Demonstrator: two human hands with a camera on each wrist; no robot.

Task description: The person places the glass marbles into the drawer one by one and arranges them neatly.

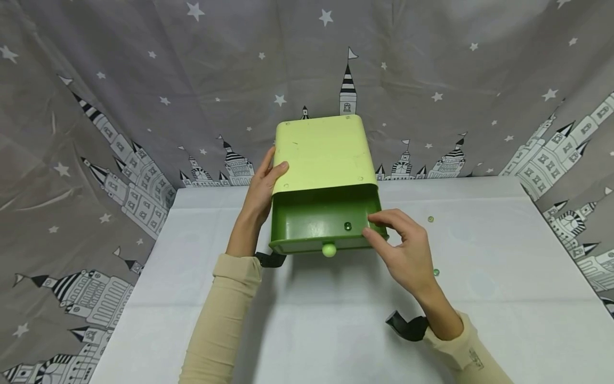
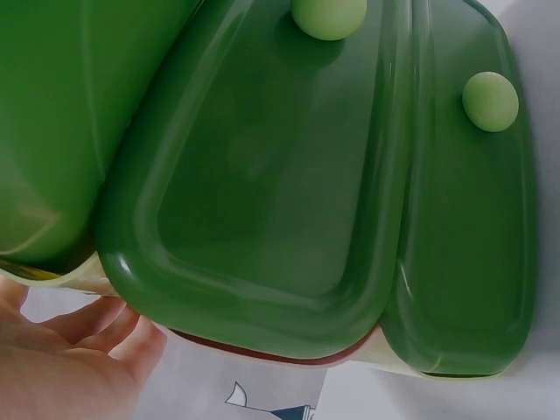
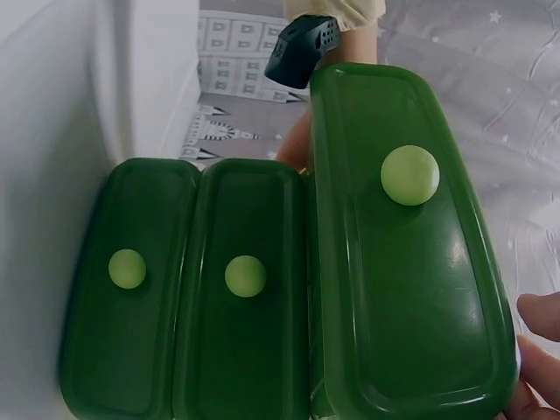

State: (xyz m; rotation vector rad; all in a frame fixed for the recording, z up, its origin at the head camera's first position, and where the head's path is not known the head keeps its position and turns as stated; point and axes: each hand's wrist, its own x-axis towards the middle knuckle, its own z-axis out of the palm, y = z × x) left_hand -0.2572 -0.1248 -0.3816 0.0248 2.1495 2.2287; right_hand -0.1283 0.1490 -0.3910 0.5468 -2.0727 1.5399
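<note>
A small chest of drawers with a pale yellow-green top [image 1: 323,152] stands on the table. Its top drawer [image 1: 307,216], dark green with a round light-green knob [image 1: 329,250], is pulled out. Inside the drawer lies a small green glass marble [image 1: 347,226]. My left hand [image 1: 260,192] rests against the chest's left side, thumb at the upper edge. At the drawer's front right corner is my right hand [image 1: 408,250], thumb and forefinger apart, with nothing visible between them. Two lower drawers with knobs [image 3: 127,269] [image 3: 245,276] appear closed in the right wrist view.
Two more small glass marbles [image 1: 430,219] [image 1: 436,272] lie on the white tablecloth [image 1: 484,325] to the right. A grey curtain [image 1: 307,58] printed with stars and castles hangs behind and at both sides. Black wrist mounts [image 1: 408,326] stick out below the sleeves.
</note>
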